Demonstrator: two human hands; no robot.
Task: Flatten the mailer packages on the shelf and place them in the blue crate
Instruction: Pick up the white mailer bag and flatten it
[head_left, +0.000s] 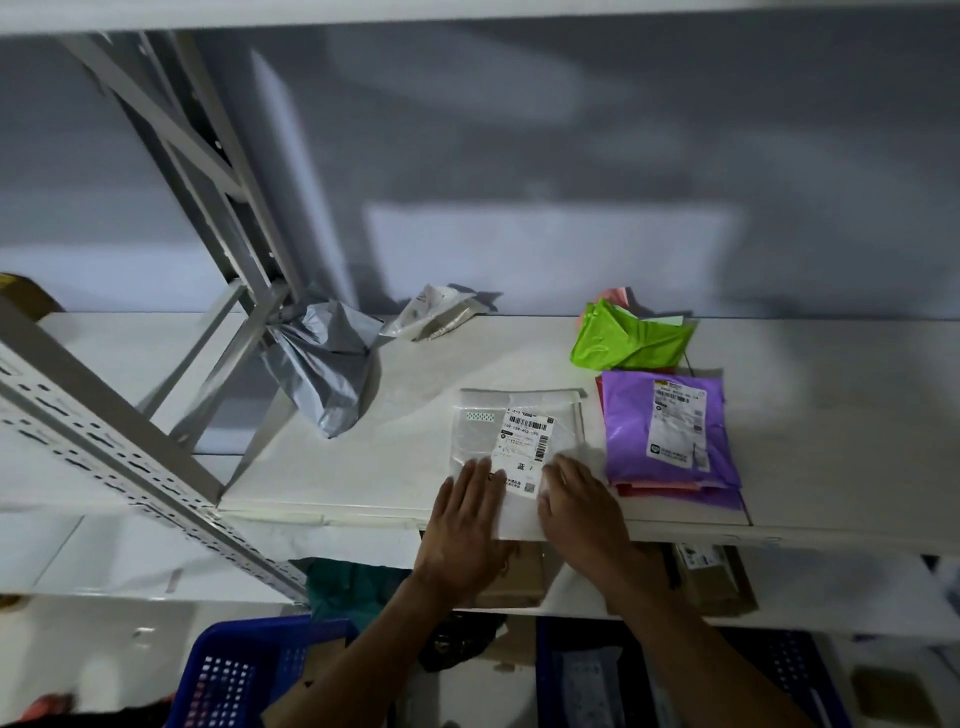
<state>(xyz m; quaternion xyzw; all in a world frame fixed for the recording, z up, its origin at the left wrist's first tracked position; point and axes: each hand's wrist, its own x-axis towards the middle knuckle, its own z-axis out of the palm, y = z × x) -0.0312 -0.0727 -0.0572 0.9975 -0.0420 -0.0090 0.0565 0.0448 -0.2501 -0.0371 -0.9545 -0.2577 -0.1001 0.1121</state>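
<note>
A white mailer (519, 431) with a barcode label lies flat on the white shelf (363, 467) near its front edge. My left hand (467, 525) presses its near left part with straight fingers. My right hand (582, 509) presses its near right corner the same way. To the right lies a flat purple mailer (670, 431) on top of a small stack of pink and red ones. Behind that sits a crumpled green mailer (628, 338). A crumpled grey mailer (327, 369) stands at the left by the shelf post, and a small white one (436, 312) lies at the back. Below, a blue crate (234, 675) shows at bottom left.
A slanted metal upright (104, 441) with bracing crosses the left side. Cardboard boxes (717, 577) sit on the lower shelf. A second dark blue crate (587, 680) with items inside stands at the bottom middle right. A grey wall backs the shelf.
</note>
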